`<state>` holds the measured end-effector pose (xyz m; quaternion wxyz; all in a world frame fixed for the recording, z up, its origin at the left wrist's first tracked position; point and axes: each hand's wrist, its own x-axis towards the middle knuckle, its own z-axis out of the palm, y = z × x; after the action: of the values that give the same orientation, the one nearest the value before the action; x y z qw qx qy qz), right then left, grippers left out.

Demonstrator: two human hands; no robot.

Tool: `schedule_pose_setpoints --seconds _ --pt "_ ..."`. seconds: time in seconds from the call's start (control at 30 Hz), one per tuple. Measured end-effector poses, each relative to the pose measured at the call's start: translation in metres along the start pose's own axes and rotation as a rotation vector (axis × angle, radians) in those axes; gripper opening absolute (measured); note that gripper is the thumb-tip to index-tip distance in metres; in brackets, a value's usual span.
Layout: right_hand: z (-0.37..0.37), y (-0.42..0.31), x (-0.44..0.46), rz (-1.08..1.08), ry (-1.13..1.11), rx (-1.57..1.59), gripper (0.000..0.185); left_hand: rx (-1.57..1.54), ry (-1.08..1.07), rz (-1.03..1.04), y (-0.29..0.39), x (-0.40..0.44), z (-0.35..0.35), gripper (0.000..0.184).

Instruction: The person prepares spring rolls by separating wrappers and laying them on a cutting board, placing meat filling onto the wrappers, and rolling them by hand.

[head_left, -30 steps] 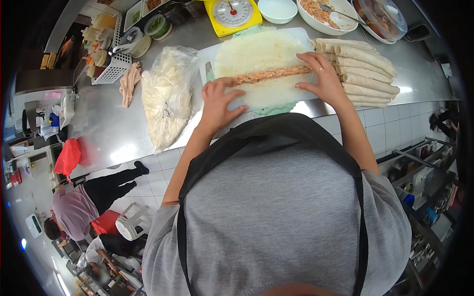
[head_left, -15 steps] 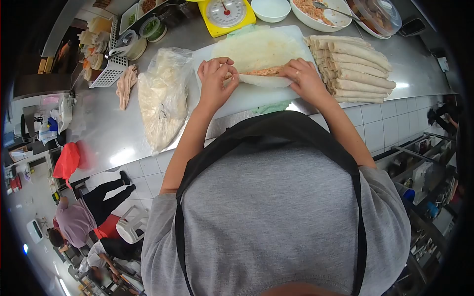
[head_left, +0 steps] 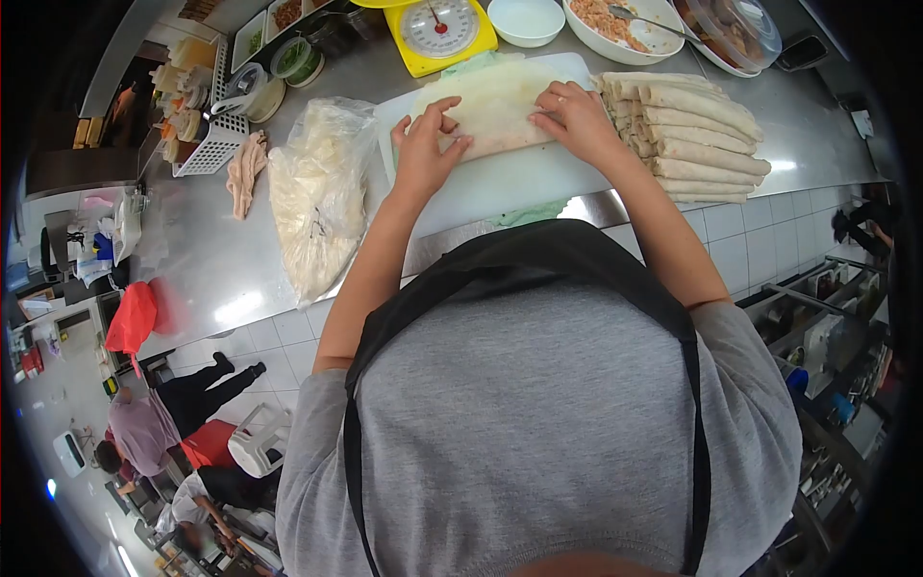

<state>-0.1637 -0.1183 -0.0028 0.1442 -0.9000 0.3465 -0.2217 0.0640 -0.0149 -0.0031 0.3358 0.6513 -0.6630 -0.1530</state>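
Note:
On the white cutting board (head_left: 500, 188) lies a thin pale wrapper sheet (head_left: 500, 101), its near edge folded over the orange filling, which shows only faintly through it. My left hand (head_left: 425, 144) rests at the left end of the fold, fingers apart and curved. At the right end, my right hand (head_left: 575, 120) touches the wrapper with thumb and fingertips, fingers spread. Neither hand is closed round anything. To the right sits a stack of pale finished rolls (head_left: 702, 135). A clear plastic bag of pale sheets (head_left: 317, 197) lies left of the board.
Behind the board are a yellow scale (head_left: 440, 34), a small white bowl (head_left: 526, 19) and a bowl of orange filling (head_left: 625, 29) with a spoon. A crumpled cloth (head_left: 246, 173) and a white basket (head_left: 213, 144) stand left. Two people are at the lower left.
The near edge of the wrapper has been lifted and folded over the filling, covering it. Both hands have moved in toward the filling, then slightly forward, their fingers now looser than half a second ago.

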Motion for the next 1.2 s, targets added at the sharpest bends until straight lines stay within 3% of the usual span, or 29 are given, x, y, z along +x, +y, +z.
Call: schedule_pose_setpoints --seconds 0.17,0.27,0.33,0.37,0.43,0.47,0.53,0.57,0.7,1.03,1.2 --pt "0.005 0.008 0.012 0.041 -0.035 -0.023 0.018 0.109 -0.045 -0.043 -0.005 0.025 -0.001 0.053" --pt "0.005 0.010 0.015 0.061 -0.058 -0.048 0.022 -0.015 -0.099 -0.051 -0.012 0.032 -0.003 0.052" --pt "0.004 0.009 0.016 0.069 0.124 0.149 0.026 -0.247 0.016 -0.108 -0.012 0.034 -0.008 0.050" --pt "0.003 0.008 0.016 0.068 0.125 0.150 0.026 -0.245 0.017 -0.108 -0.012 0.034 -0.010 0.050" --pt "-0.010 -0.006 0.014 0.031 0.341 0.221 0.029 -0.079 0.276 0.055 -0.005 0.030 -0.016 0.048" --pt "-0.011 -0.011 0.011 0.032 0.339 0.222 0.029 -0.079 0.275 0.053 0.002 0.026 -0.017 0.048" --pt "-0.014 -0.023 0.003 -0.149 0.096 0.151 0.026 -0.060 0.118 0.175 0.022 0.015 -0.011 0.048" --pt "-0.013 -0.032 0.001 -0.109 -0.044 0.131 0.030 -0.061 0.018 0.184 0.030 0.010 -0.004 0.048" --pt "0.013 -0.040 -0.007 -0.083 -0.069 -0.044 0.037 0.000 -0.021 0.188 0.037 0.002 0.026 0.051" --pt "0.016 -0.040 -0.009 -0.093 -0.069 -0.055 0.038 -0.062 -0.115 0.157 0.017 0.003 0.018 0.055" --pt "0.008 -0.039 -0.005 -0.052 -0.201 -0.026 0.038 -0.102 -0.216 0.124 0.010 -0.001 0.004 0.060"
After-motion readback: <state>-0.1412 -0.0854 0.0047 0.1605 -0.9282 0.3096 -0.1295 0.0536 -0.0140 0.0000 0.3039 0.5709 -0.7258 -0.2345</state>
